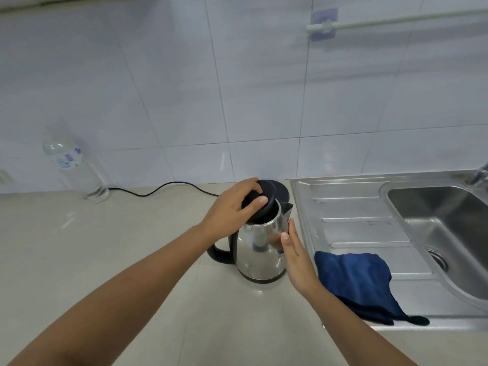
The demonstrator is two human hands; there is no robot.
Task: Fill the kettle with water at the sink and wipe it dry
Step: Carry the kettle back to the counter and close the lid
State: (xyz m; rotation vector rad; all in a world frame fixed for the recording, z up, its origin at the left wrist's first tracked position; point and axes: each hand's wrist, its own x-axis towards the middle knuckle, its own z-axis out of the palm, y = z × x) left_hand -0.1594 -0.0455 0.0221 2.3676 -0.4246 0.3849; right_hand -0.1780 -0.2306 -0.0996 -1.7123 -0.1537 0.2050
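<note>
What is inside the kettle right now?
Cannot tell. The left hand grips the black lid, tilted over the kettle mouth, and it hides the inside. The right hand rests flat on the kettle's side.

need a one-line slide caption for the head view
Left hand grips the black lid of a steel kettle on the counter, right hand steadying its side; blue cloth waits by the sink.
</note>
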